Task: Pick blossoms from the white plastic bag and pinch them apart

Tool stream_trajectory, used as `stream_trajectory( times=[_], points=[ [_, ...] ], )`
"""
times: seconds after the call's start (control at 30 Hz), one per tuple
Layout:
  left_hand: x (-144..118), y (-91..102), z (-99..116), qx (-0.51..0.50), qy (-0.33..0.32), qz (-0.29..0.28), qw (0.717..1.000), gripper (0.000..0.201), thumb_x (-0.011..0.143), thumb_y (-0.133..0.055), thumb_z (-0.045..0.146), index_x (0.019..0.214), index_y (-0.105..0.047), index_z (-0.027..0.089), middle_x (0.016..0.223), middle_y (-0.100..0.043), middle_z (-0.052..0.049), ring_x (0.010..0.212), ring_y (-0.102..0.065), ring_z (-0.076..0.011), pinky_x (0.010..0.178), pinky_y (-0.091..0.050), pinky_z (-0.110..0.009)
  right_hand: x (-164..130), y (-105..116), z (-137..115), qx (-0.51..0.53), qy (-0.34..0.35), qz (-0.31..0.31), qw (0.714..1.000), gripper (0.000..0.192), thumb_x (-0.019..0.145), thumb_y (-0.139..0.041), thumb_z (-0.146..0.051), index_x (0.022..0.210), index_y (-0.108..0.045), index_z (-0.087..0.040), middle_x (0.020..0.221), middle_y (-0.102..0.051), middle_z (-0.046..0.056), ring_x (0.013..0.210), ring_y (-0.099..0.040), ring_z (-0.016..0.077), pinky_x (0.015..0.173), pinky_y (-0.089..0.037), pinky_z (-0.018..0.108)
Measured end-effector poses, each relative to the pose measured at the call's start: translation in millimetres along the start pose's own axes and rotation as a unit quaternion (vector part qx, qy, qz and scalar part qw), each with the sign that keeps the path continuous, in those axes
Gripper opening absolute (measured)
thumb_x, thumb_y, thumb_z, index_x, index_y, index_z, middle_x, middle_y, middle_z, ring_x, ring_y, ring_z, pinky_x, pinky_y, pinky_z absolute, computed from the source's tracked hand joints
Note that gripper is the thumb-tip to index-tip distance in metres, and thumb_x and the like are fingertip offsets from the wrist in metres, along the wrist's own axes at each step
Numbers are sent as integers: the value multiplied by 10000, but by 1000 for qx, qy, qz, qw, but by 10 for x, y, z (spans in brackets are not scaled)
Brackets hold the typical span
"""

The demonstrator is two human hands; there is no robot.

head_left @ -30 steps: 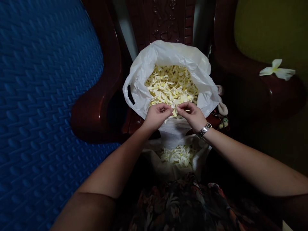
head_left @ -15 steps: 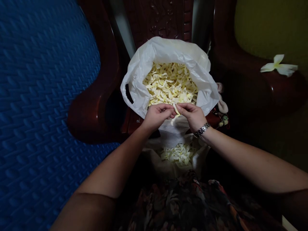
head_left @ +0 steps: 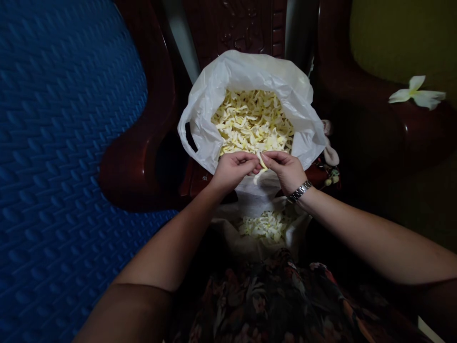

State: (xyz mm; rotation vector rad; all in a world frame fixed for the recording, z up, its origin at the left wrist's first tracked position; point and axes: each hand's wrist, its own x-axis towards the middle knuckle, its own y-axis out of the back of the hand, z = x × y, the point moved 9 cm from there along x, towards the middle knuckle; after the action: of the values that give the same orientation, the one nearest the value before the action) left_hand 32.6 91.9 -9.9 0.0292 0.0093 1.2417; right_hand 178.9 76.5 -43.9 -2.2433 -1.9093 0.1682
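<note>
Both hands have barely shifted since a moment ago — left hand (head_left: pixel 233 167) and right hand (head_left: pixel 283 170) pinch one pale petal (head_left: pixel 262 164) between closed fingertips, just at the near rim of the white plastic bag (head_left: pixel 214 102) of petals on the chair (head_left: pixel 143 143).

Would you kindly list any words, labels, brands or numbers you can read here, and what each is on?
None can be read.
The plastic bag shows no print.
The wristwatch on the right hand shows only its band.
The chair back bears carved ornament, not letters.
</note>
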Motion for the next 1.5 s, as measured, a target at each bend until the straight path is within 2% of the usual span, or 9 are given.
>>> stream_trajectory(
  times=[0.57,0.9,1.23,1.5],
  points=[
    [0,7,-16,11,12,2,1000,95,743,-720,197,782,-744,114,683,-736,-31,619,-664,-108,634,-551,-233,2,-9,-16,-28,12,-9,1000,346,621,-887,-519,794,-787,-237,834,-772,21,832,-680,204,874,-542,386],
    [6,12,-20,19,17,-2,1000,48,764,-695,163,761,-728,128,695,-735,-34,624,-670,-105,638,-551,-233,-4,1,-96,-70,57,-9,996,323,675,-855,-516,803,-784,-228,852,-781,39,831,-685,212,842,-549,383],
    [8,24,-47,23,24,-2,999,43,766,-693,165,770,-720,132,708,-741,-41,637,-679,-112,637,-541,-234,-22,-25,-144,-98,80,-23,992,344,719,-820,-555,815,-780,-227,883,-783,49,864,-693,219,874,-547,396],
    [3,17,-23,24,22,-8,999,82,747,-695,162,802,-724,108,714,-741,-37,642,-678,-109,643,-540,-223,8,-17,-100,-88,75,-24,993,413,683,-838,-581,835,-780,-201,877,-787,56,834,-699,205,847,-560,382]
  ],
)
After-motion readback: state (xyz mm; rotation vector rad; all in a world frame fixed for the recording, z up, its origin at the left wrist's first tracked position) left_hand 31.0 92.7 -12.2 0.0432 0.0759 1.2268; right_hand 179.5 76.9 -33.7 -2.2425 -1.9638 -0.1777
